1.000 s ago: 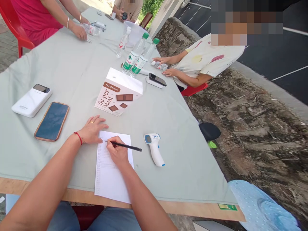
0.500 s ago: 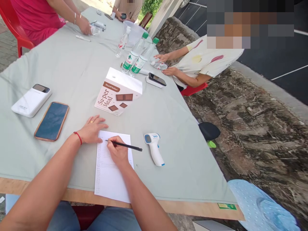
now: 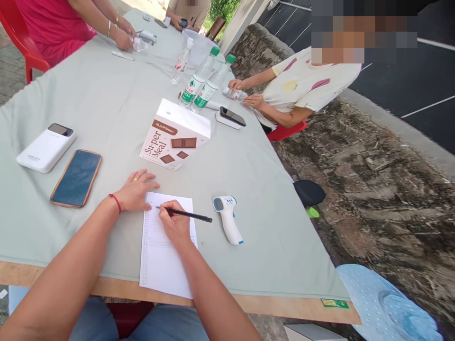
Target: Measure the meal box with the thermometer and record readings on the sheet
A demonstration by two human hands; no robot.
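Black pen in right hand, left hand touching paper

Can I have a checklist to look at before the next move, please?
1. Pen held: ok, it's in the right grip.
2. Pen tip touching paper: cannot tell, too small to see.
3. Left grip near paper: ok, at its top left corner.
4. Paper all on the cloth: not ok, its bottom lies over the wood.
5. Thermometer apart from pen: ok.
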